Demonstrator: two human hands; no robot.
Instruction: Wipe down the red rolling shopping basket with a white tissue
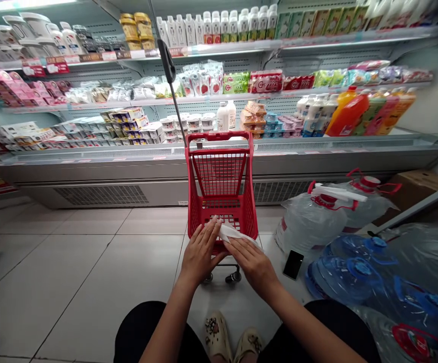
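Observation:
A small red plastic shopping cart [255, 201] stands upright in front of me, its grid basket facing up. My left hand [203, 250] lies on the near rim of the cart with its fingers stretched out, and no object shows in it. Beside it, my right hand [252, 260] presses a folded white cloth [234, 232] against the near right part of the rim. The cloth pokes out past the fingertips; the part beneath the palm is hidden. Both thumbs point inward, close to each other.
A refrigerated display [147, 171] with stocked shelves runs behind the cart. To the right stand large water bottles, clear [310, 222] and blue [355, 272]. A phone [293, 264] lies on the floor. A dark pole [168, 63] rises behind the cart's left side.

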